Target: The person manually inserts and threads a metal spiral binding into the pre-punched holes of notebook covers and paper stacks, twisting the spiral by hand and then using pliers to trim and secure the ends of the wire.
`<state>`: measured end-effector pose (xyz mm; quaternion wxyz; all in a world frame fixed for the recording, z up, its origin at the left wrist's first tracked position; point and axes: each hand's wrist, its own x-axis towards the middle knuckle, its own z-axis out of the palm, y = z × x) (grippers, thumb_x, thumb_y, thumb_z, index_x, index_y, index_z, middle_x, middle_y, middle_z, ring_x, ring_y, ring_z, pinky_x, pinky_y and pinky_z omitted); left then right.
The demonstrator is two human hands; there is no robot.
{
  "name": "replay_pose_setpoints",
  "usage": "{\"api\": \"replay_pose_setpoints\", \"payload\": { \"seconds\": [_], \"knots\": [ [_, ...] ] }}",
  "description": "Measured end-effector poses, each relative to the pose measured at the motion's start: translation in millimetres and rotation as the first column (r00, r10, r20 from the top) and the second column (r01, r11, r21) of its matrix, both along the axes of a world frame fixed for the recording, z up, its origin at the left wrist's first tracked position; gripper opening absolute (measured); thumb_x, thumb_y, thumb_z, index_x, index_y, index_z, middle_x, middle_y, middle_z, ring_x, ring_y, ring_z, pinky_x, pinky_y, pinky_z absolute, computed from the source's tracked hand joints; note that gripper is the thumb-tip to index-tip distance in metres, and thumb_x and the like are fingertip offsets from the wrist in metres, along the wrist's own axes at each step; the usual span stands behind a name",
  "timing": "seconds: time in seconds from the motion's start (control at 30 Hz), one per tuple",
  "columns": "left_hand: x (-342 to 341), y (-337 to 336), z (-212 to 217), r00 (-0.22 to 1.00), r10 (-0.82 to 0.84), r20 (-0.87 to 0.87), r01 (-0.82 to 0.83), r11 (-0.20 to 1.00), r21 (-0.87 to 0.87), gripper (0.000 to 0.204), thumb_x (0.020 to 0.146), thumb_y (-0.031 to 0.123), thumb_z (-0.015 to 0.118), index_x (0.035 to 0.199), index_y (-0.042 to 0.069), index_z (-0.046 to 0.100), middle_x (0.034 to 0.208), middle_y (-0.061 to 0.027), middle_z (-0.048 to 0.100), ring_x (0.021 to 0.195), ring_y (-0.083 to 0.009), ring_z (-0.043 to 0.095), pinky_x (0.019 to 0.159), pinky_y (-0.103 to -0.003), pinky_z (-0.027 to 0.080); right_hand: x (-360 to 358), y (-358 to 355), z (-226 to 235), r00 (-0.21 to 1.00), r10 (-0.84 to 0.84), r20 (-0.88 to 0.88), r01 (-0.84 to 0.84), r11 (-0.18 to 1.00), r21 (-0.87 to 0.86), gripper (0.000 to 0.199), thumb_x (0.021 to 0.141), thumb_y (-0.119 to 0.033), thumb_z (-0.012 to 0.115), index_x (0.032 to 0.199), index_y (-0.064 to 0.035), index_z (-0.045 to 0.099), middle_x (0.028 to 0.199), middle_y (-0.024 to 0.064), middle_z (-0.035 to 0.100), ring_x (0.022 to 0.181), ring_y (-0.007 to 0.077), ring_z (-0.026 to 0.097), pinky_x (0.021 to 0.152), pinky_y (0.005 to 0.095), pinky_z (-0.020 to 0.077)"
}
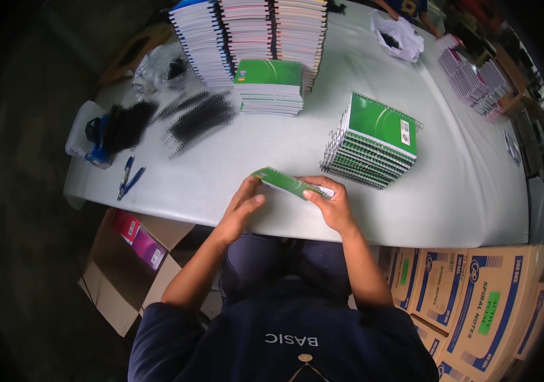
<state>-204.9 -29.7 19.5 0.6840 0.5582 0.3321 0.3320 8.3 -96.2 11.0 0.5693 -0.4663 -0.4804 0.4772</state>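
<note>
A small green-covered notebook is held tilted just above the near edge of the table. My right hand grips its right end, thumb on top and fingers behind, where some white page edges show. At the opposite end, my left hand has its fingers against the notebook's edge, with the thumb spread away from the cover. Beyond my right hand rises a stack of green spiral-bound notebooks, wire coils jutting from its sides. Farther off lies a shorter pile of green-covered notebooks.
Tall notebook stacks stand at the back. Black binding coils lie left, near blue-handled pliers and a translucent bin. An open carton sits below left; printed cartons below right. Another person is across the table.
</note>
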Motion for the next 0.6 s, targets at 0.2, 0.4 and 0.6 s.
{"api": "replay_pose_setpoints", "payload": {
  "seconds": [0.2, 0.4, 0.6],
  "knots": [
    [25, 1, -8, 0.970, 0.206, -0.130, -0.114, 0.856, 0.504, 0.072, 0.069, 0.018, 0.056, 0.135, 0.001, 0.031, 0.130, -0.0166, 0.041, 0.126, -0.0278, 0.036, 0.106, -0.040, 0.024, 23, -13, -5, 0.990, 0.017, 0.138, -0.027, 0.997, 0.069, 0.028, 0.080, 0.005, 0.057, 0.106, 0.0002, 0.063, 0.104, 0.0090, 0.066, 0.099, 0.0142, 0.058, 0.092, 0.0287, 0.0422],
    [53, -19, -13, 0.992, 0.106, -0.066, -0.085, 0.961, 0.262, 0.063, 0.072, 0.002, 0.054, 0.132, 0.003, 0.033, 0.113, -0.0130, 0.045, 0.106, -0.0227, 0.046, 0.097, -0.035, 0.034, 28, -13, -36, 0.997, 0.020, -0.069, -0.010, 0.989, 0.144, 0.039, 0.078, -0.007, 0.068, 0.114, 0.0025, 0.054, 0.110, 0.0119, 0.063, 0.107, 0.0182, 0.057, 0.094, 0.0325, 0.0435],
    [42, 1, -41, 0.884, 0.160, -0.440, 0.174, 0.760, 0.627, 0.043, 0.079, -0.003, 0.048, 0.122, 0.002, 0.043, 0.110, -0.0162, 0.052, 0.107, -0.0287, 0.048, 0.094, -0.041, 0.036, 26, -18, -19, 0.995, 0.058, 0.082, -0.068, 0.989, 0.132, 0.037, 0.082, 0.001, 0.060, 0.118, -0.0056, 0.059, 0.112, 0.0063, 0.063, 0.103, 0.0143, 0.057, 0.094, 0.0290, 0.0421]
  ]
}}
